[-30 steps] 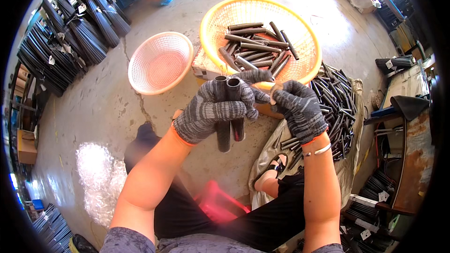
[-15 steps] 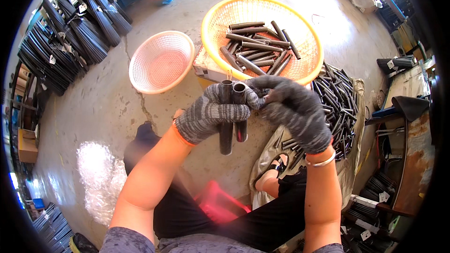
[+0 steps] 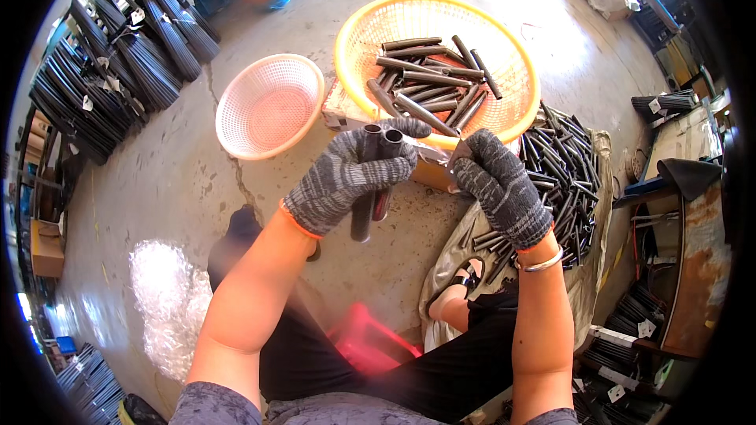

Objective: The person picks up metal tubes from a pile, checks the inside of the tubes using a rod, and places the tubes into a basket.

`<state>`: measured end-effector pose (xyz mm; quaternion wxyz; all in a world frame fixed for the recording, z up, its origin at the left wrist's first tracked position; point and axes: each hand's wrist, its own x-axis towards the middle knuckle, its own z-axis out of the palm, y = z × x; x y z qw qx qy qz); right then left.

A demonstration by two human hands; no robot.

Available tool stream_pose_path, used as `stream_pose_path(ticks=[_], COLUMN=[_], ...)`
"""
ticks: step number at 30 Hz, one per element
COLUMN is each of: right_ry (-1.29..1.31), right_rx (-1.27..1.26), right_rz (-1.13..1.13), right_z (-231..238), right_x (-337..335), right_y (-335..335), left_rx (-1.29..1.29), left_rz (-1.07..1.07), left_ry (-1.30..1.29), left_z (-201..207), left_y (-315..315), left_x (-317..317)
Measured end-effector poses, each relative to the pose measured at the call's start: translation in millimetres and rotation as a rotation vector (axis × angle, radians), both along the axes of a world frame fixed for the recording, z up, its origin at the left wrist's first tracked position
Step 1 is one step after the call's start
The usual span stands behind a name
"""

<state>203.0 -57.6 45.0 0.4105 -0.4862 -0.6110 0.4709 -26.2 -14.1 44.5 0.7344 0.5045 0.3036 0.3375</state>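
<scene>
My left hand, in a grey knit glove, is closed round two short black metal tubes. They stand side by side, nearly upright, with their open ends up. My gloved right hand is apart from them, on the right, pinching a small flat dark piece whose kind I cannot make out. Just beyond both hands sits a yellow-rimmed basket with several loose black tubes inside. A large heap of similar tubes lies to the right on a tan sack.
A smaller pale pink basket is at the far left. The yellow basket rests on a cardboard box. Tall bundles of dark rods lean at the left edge. Clear plastic wrap lies by my left knee; a rusty-topped bench stands right.
My right hand has drawn away from the tubes, to the right, and the flat piece in its fingers now shows. My left hand has shifted slightly left and up, still holding both tubes.
</scene>
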Motion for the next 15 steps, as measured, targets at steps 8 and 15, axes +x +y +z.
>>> stream_pose_path(ticks=[8, 15], right_ry=[0.299, -0.093], right_rx=[-0.075, 0.246], right_rz=[-0.165, -0.169], right_z=[-16.8, -20.6], right_x=[-22.4, -32.0], right_y=[1.7, 11.2], left_rx=[0.096, 0.255], left_rz=[-0.019, -0.045], left_ry=[-0.268, -0.154], left_z=[0.3, -2.6], left_y=[-7.8, -12.4], left_x=[5.0, 10.1])
